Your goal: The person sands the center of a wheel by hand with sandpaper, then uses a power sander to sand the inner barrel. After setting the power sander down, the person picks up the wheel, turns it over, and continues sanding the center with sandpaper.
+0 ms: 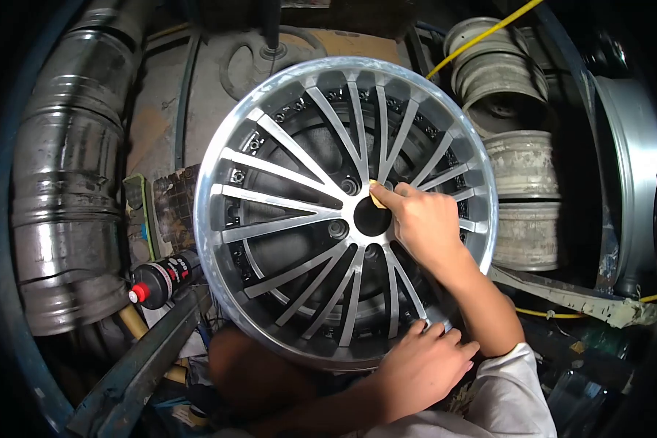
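Observation:
A large silver multi-spoke alloy wheel lies face up in front of me, with dark recesses between its spokes. My right hand reaches in from the right to the hub. Its fingers press a small piece of yellow sandpaper against the metal at the edge of the dark centre hole. My left hand rests at the lower right edge of the wheel, fingers apart and fingertips at the rim. Nothing shows in that hand, though its palm side is hidden.
Stacked bare rims line the left side, and dull, worn rims stand at the right. A dark bottle with a red cap lies left of the wheel. A yellow hose crosses the upper right. Metal frame bars run nearby.

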The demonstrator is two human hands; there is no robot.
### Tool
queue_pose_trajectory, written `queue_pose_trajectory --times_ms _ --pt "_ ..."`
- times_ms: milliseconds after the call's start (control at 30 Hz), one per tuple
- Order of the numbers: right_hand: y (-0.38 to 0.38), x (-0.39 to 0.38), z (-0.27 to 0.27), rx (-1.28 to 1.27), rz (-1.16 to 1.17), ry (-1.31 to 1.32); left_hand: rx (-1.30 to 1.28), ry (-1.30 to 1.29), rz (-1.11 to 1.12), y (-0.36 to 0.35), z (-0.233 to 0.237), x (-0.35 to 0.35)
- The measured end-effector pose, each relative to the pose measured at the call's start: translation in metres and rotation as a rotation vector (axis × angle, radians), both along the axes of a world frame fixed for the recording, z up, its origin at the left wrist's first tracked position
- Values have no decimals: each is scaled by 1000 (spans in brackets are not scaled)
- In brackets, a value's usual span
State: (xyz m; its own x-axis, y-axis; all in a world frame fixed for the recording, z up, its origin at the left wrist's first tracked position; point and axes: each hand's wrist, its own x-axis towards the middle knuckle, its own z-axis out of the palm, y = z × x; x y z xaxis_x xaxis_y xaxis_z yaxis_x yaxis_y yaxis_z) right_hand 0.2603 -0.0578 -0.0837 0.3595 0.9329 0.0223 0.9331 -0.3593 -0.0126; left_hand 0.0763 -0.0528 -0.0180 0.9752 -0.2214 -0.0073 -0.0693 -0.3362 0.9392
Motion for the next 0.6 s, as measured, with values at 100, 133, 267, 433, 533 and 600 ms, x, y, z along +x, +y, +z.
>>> queue_pose_trajectory --times_ms 100,133,267,433,533,600 --pt "1 -9 -3 78 41 -16 5 3 -6 -1 0 1" --pt "-2 -7 -3 40 14 2 -5 4 -11 -3 1 0" --pt "2 -3 1 -12 -16 1 7 -24 10 -3 -1 0" --pt "-3 -5 -6 18 -100 63 -12 -19 -23 -6 1 -1" --pt "1 -3 0 26 -80 17 24 -17 -21 -4 1 -3" --pt "2 -13 -2 96 -33 4 19 -24 -9 -4 2 -2"
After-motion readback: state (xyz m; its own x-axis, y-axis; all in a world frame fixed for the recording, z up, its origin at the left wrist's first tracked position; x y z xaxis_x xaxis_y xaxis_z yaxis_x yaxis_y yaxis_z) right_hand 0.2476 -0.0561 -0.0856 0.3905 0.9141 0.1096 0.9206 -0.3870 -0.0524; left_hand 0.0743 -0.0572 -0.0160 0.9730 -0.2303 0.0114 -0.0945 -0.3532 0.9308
